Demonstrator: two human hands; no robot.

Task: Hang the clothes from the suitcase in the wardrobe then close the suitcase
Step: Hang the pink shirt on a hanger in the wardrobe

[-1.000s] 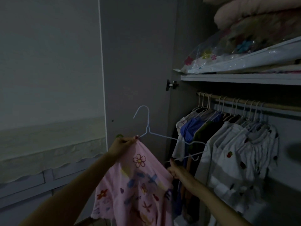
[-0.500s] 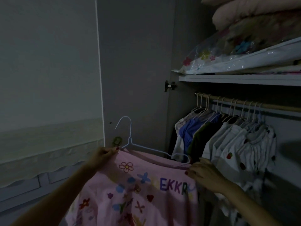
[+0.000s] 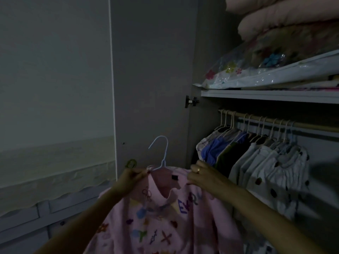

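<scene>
Left hand: the left hand (image 3: 132, 176) pinches the left shoulder of the pink printed T-shirt (image 3: 165, 213), fingers curled onto the fabric just beside the neckline.
Right hand: the right hand (image 3: 199, 176) grips the shirt's right shoulder, fingers folded over the cloth; a ring shows on 1 finger.
T-shirt: held up between both hands in front of the open wardrobe door (image 3: 152, 79), left of the rail, its body hanging down out of view at the bottom.
Hanger: a pale blue wire hanger (image 3: 161, 153) sits inside the neckline, its hook standing up above the collar; its arms are hidden under the fabric.
Handling of the shirt: soft, light and limp by the look of it; it will sag and slide off a thin wire arm if the shoulders are not seated evenly.
Handling of the hanger: thin and springy, likely to tilt when carried by 1 end.
Where to hold: the hook's neck just above the collar, with 1 hand steadying a shoulder seam.
Rail: the wooden rail (image 3: 311, 124) under the shelf (image 3: 266, 96) already carries a tight row of hung clothes (image 3: 256, 162); the freest stretch seems to be to the right.
Suitcase: not in view.
</scene>
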